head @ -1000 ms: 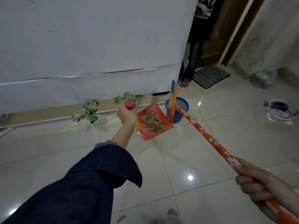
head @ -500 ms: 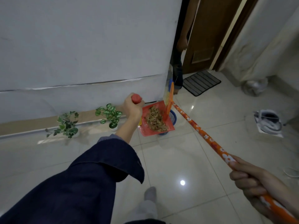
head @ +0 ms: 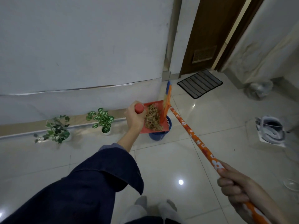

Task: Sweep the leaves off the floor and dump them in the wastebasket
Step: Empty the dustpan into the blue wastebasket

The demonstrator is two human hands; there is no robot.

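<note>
My left hand (head: pixel 134 117) grips the red handle of an orange dustpan (head: pixel 146 130), held in the air. A pile of dry brown leaves (head: pixel 152 118) lies in the pan. The pan hangs right over a blue mesh wastebasket (head: pixel 157 135) and hides most of its opening. My right hand (head: pixel 234 185) grips the orange flowered broom handle (head: pixel 193 136) at the lower right. The broom's head (head: pixel 167 101) stands beside the pan, over the basket's far side.
Two small potted plants (head: pixel 102 120) (head: pixel 55 130) stand along the base of the white wall on the left. A striped doormat (head: pixel 199 83) lies before a brown door. A grey device (head: pixel 270 130) sits on the tiles at right. My socked feet (head: pixel 153 207) show below.
I have stepped closer to the wastebasket. The dustpan with the leaves has moved from beside the basket to right above it. The broom stays beside the pan.
</note>
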